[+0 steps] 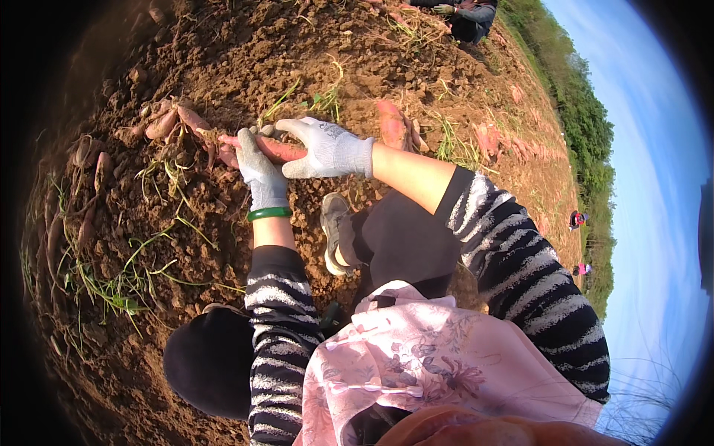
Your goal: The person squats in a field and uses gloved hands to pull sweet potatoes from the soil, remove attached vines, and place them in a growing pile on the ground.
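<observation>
A long reddish sweet potato lies across both of my hands, over loose brown soil. My left hand, in a grey-white coated work glove with a green bangle at the wrist, wraps around its left part. My right hand, gloved alike, grips the right end, thumb below and fingers above. Just left of my left hand is a cluster of soil-covered sweet potatoes with stringy roots. Other sweet potatoes lie in a pile beyond my right wrist. My palms and most fingertips are hidden.
Green vines trail over the clods at left. My shoe and bent knee are close below my hands. More sweet potatoes lie along the row at right. Another person crouches at the top, near more roots.
</observation>
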